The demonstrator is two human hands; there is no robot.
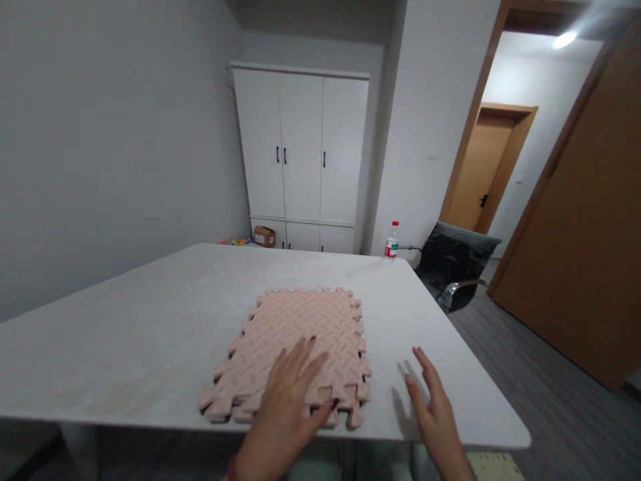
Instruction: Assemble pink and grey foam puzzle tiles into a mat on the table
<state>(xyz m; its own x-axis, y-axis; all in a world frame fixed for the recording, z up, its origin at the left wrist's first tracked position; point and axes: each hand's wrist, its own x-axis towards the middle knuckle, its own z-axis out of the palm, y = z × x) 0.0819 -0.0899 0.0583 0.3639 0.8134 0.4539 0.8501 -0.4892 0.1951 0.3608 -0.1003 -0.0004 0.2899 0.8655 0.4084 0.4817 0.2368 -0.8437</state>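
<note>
A pink foam puzzle mat with interlocking edges lies flat on the white table, near its front edge. My left hand rests flat on the mat's near part with fingers spread. My right hand hovers just right of the mat over the bare tabletop, fingers stretched out and holding nothing.
A water bottle stands at the table's far right corner. A dark office chair sits beyond that corner. A white cabinet stands against the back wall, with a cardboard box at its foot. Brown doors are on the right.
</note>
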